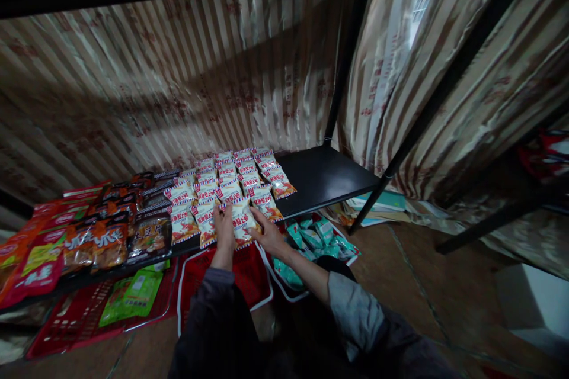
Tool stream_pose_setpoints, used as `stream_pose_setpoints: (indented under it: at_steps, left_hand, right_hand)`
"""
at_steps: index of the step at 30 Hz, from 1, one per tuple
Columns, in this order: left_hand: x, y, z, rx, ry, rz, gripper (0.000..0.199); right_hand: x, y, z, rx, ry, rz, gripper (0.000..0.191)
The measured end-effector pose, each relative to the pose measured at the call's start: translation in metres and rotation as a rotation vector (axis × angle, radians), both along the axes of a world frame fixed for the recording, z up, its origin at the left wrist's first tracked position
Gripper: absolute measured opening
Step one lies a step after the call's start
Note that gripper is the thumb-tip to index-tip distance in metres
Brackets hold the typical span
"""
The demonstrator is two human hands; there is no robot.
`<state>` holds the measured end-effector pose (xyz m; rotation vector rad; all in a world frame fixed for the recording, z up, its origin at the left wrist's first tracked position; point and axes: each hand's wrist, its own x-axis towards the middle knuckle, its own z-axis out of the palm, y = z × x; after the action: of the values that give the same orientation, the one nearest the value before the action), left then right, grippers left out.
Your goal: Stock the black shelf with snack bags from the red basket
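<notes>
Both of my hands are on one white snack bag (240,222) at the front edge of the black shelf (322,180). My left hand (224,228) grips its left side, and my right hand (268,232) holds its right side with thumb and fingers. Rows of matching white bags with red lettering and striped ends, such as one snack bag (278,181), lie behind and beside it. Left of them lie dark bags of potato slices (150,235) and black-and-orange snack bags (111,241).
Below the shelf stand a red basket (195,272), another basket with teal packets (317,237), and a red basket holding a green bag (136,293). A shelf post (373,207) rises at the right. Striped curtains (222,83) hang behind. A white box (533,296) sits on the floor.
</notes>
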<state>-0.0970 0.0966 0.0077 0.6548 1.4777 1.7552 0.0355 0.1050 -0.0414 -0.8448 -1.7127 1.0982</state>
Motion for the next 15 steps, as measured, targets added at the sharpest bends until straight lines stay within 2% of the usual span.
stream_pose_setpoints:
  at_steps: [3,5,11,15]
  left_hand:
    - [-0.004,0.0,0.0,-0.016,-0.173,-0.089,0.047]
    - [-0.003,-0.002,0.001,-0.028,-0.208,-0.1,0.043]
    - [0.011,-0.009,0.007,-0.032,-0.096,-0.036,0.039]
    - [0.019,-0.011,0.008,0.011,-0.127,-0.054,0.039]
  right_hand:
    - [0.004,-0.002,0.002,-0.049,0.051,0.032,0.064]
    - [0.005,-0.004,0.004,-0.106,0.082,0.046,0.067]
    - [0.007,-0.005,0.013,-0.258,0.082,0.033,0.064]
    - [0.005,-0.004,0.024,-0.311,0.173,0.04,0.058]
